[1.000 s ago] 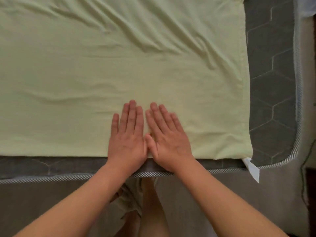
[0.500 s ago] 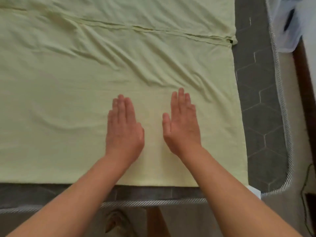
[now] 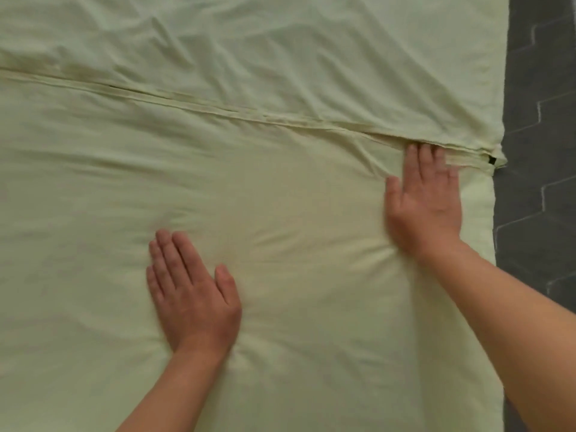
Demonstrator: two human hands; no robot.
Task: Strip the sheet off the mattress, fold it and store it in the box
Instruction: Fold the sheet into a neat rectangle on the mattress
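Note:
A pale green sheet (image 3: 280, 188) lies spread flat over the dark grey mattress (image 3: 539, 151) and fills most of the view. A hemmed edge (image 3: 218, 102) crosses it from left to right, where one layer lies over another. My left hand (image 3: 190, 291) rests flat and palm down on the sheet at lower centre, fingers together. My right hand (image 3: 427, 198) presses flat on the sheet farther right, its fingertips touching the hemmed edge near the sheet's right side. Neither hand grips the cloth. No box is in view.
A strip of bare mattress with a hexagon quilt pattern shows along the right edge. A small black tag (image 3: 493, 160) sits at the right end of the hem. Wrinkles (image 3: 193, 35) run across the far layer of the sheet.
Both hands have slid away from me across the sheet and spread apart. The right hand moved far right up to the hem; the view moved closer and the near mattress edge left the frame.

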